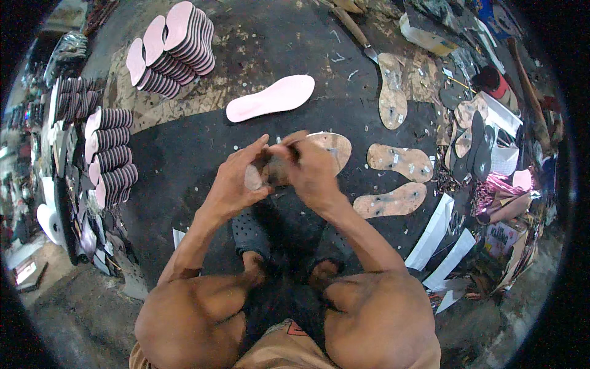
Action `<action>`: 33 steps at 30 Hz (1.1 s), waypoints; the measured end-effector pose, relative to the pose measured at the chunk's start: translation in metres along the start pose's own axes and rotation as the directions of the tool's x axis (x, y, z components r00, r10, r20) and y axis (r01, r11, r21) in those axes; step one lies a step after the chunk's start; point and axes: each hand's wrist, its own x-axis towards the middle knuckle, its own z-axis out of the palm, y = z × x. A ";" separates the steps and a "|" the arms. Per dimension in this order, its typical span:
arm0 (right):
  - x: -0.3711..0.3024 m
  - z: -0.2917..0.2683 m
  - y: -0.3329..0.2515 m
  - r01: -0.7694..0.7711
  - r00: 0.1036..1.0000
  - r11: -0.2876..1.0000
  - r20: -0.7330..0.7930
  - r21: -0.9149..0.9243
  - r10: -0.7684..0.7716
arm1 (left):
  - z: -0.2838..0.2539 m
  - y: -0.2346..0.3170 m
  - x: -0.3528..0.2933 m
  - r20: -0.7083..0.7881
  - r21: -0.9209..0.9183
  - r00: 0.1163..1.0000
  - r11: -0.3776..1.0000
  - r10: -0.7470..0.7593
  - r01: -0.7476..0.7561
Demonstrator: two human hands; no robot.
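Observation:
Between my knees, a tan insole (pixel 338 151) with dark marks and a pale rim along its far edge spans the space between my hands. My left hand (pixel 232 178) is closed around its left end, fingers on the far side and thumb on the near side. Over its middle, my right hand (pixel 314 178) has its fingers curled inward; they are blurred, and what they pinch is hidden. Just beyond my hands lies a single pink insole (pixel 270 99). To the right rest three tan insole shapes, one upright (pixel 392 92) and two lying crosswise (pixel 401 163).
Pink insoles stand in stacks (pixel 178 46) at the far left, with more bundles (pixel 110 157) at the left edge. A wooden-handled knife (pixel 355 32) lies at the back. White strips (pixel 437 240) and heaped scraps (pixel 491 141) crowd the right, over a black mat (pixel 178 160).

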 end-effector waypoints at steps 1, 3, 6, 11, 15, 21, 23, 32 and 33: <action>-0.002 0.016 0.008 0.014 0.998 1.000 0.060 0.018 -0.015 | -0.003 0.000 -0.001 -0.010 0.017 0.999 0.999 0.042 -0.042; -0.001 0.026 0.006 0.159 0.982 0.986 0.106 -0.047 -0.154 | -0.006 -0.006 -0.010 -0.030 0.052 0.993 0.993 0.111 -0.109; -0.027 0.011 -0.017 0.041 0.995 0.997 -0.093 0.058 -0.035 | -0.004 -0.014 -0.011 -0.011 0.197 0.981 0.963 0.192 -0.186; -0.045 0.005 -0.004 0.216 0.976 0.976 0.021 0.033 -0.217 | -0.001 -0.004 -0.008 -0.041 0.370 0.938 0.877 0.345 -0.307; -0.037 -0.047 -0.002 -0.131 0.966 0.991 -0.221 0.030 0.134 | -0.029 0.006 0.009 -0.174 0.428 0.923 0.870 0.344 -0.244; -0.023 -0.094 0.051 -0.277 0.879 0.937 -0.338 0.213 0.336 | -0.020 -0.004 0.003 -0.062 0.176 0.966 0.956 0.249 -0.235; -0.023 -0.088 0.058 -0.285 0.883 0.920 -0.299 0.269 0.361 | -0.007 -0.007 -0.006 0.016 0.227 0.971 0.945 0.237 -0.234; -0.022 -0.072 0.065 -0.291 0.931 0.955 -0.215 0.058 0.296 | -0.006 -0.011 0.000 0.029 0.121 0.994 0.986 0.110 -0.112; -0.020 -0.072 0.060 -0.281 0.933 0.959 -0.222 0.046 0.284 | -0.007 -0.012 0.000 0.032 0.132 0.993 0.984 0.115 -0.118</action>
